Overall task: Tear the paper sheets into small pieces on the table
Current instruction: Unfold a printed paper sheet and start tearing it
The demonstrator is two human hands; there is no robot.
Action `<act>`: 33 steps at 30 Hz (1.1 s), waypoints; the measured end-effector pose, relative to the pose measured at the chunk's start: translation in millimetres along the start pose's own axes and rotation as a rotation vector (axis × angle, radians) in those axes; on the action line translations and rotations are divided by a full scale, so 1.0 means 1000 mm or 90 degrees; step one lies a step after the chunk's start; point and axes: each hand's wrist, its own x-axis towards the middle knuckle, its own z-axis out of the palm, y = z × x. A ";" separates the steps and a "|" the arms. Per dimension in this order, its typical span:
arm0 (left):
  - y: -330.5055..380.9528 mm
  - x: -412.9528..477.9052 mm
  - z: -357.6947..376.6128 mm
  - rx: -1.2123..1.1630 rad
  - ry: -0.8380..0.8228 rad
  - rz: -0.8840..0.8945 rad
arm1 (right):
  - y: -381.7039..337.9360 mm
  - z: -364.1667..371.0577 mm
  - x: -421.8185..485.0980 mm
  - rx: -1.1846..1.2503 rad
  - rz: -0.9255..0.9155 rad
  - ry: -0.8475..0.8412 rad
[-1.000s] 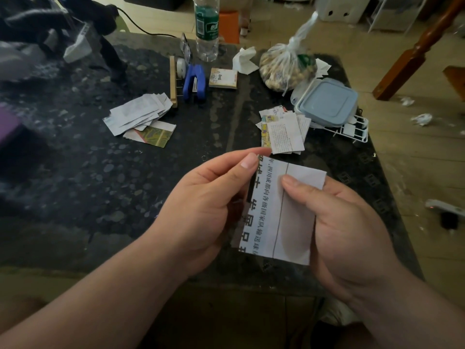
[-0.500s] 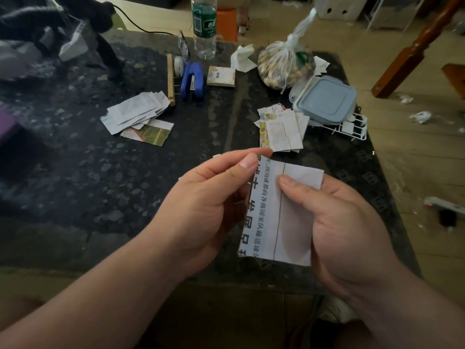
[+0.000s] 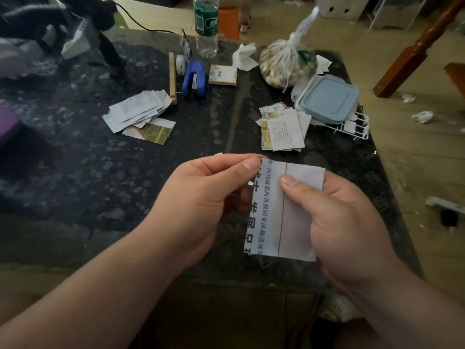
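A small printed paper piece point(image 3: 274, 222), white with black characters and a vertical line, is held upright over the near edge of the dark table point(image 3: 125, 187). My left hand point(image 3: 198, 205) pinches its top left corner between thumb and forefinger. My right hand point(image 3: 344, 222) grips its right side, thumb on the front and fingers behind. The left edge of the piece is parted near the top beside my left fingers. One pile of torn pieces point(image 3: 141, 112) lies at the mid left of the table, and another pile point(image 3: 284, 128) lies at the mid right.
At the back of the table stand a water bottle point(image 3: 206, 26), a blue stapler point(image 3: 194, 78), a small notepad point(image 3: 223, 74), a tied plastic bag of nuts point(image 3: 286, 64) and a blue-lidded container point(image 3: 327, 98) on a white wire rack point(image 3: 357, 128). Dark bags point(image 3: 37, 34) fill the far left.
Both hands keep the same hold on the paper. The piece has shifted slightly and its left edge near the top has opened a little.
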 end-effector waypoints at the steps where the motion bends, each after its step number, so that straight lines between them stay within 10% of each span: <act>1: 0.000 0.000 -0.001 0.021 0.005 0.005 | 0.000 0.000 0.000 -0.012 -0.005 0.003; 15: -0.003 -0.003 -0.004 0.365 0.057 0.100 | 0.011 0.005 0.004 -0.216 -0.144 0.031; 33: 0.002 -0.008 -0.009 0.220 -0.025 0.173 | 0.009 -0.008 0.006 -0.031 -0.124 0.125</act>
